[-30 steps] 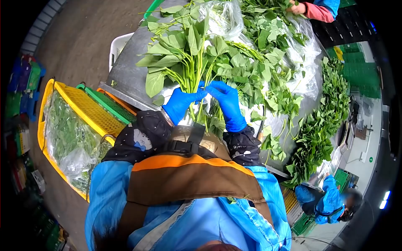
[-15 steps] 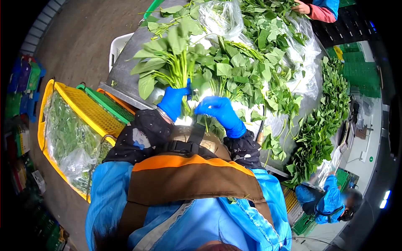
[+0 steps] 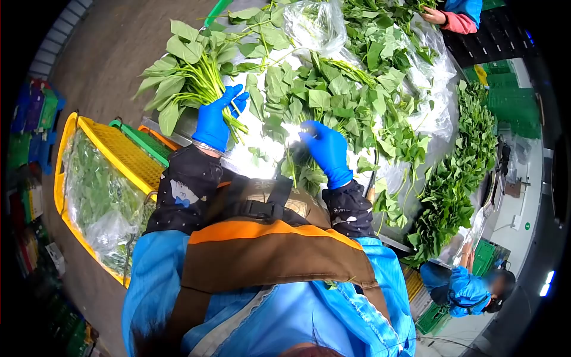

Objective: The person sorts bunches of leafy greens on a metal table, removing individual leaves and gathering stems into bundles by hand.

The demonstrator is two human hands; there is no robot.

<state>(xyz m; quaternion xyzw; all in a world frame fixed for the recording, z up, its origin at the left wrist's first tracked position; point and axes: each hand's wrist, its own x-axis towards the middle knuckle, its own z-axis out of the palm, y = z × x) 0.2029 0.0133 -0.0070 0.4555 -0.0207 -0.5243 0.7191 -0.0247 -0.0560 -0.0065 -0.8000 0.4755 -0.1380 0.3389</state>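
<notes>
My left hand (image 3: 214,122), in a blue glove, is closed around the stems of a bunch of leafy greens (image 3: 196,77), at the left side of the metal table (image 3: 185,122). The leaves fan out up and to the left, and the stem ends poke out below the fingers. My right hand (image 3: 328,152), gloved in blue too, is at the near edge of a pile of loose greens (image 3: 333,95). Its fingers are bent and drawn together at the stems; what is between them is too small to make out.
A clear plastic bag (image 3: 315,27) lies on the greens. At left stands a yellow crate (image 3: 119,152) beside a green crate (image 3: 143,143). A long heap of greens (image 3: 455,178) runs along the right. Another person's hand (image 3: 434,16) is at top right; a co-worker (image 3: 467,288) is at lower right.
My left hand has moved left and slightly up with the bunch, which now tilts further left. My right hand has shifted a little right, away from the bunch's stems.
</notes>
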